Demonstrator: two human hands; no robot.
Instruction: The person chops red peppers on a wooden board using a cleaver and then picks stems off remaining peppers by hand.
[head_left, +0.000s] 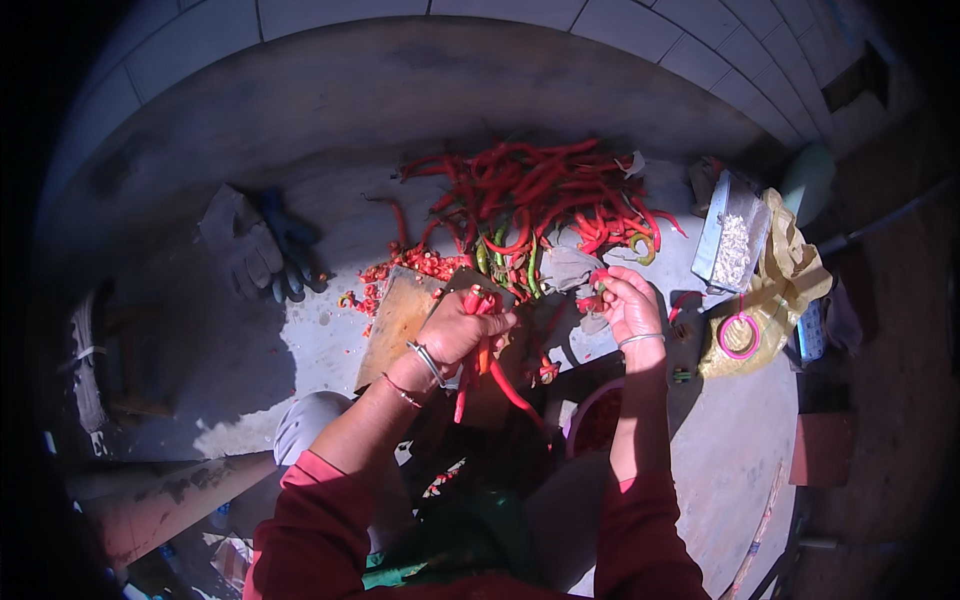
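Note:
My left hand (465, 326) is closed around several long red chili peppers (514, 394), whose cut ends show above the fist and whose tips hang below it. Under that hand lies a wooden board (390, 322). My right hand (630, 304) pinches small red pepper pieces (592, 301) between thumb and fingers, beside a grey cloth (568, 268). Beyond both hands spreads a large heap of whole red chilies (525, 180), with a few green ones (533, 266) at its near edge. Chopped red pepper (420, 264) is scattered behind the board.
Grey and blue work gloves (251, 247) lie at the left. To the right stand a metal box of pale bits (731, 247) and a yellow woven bag (772, 315) with a pink ring (739, 336) on it. A round tub (577, 420) with red contents sits below my right forearm.

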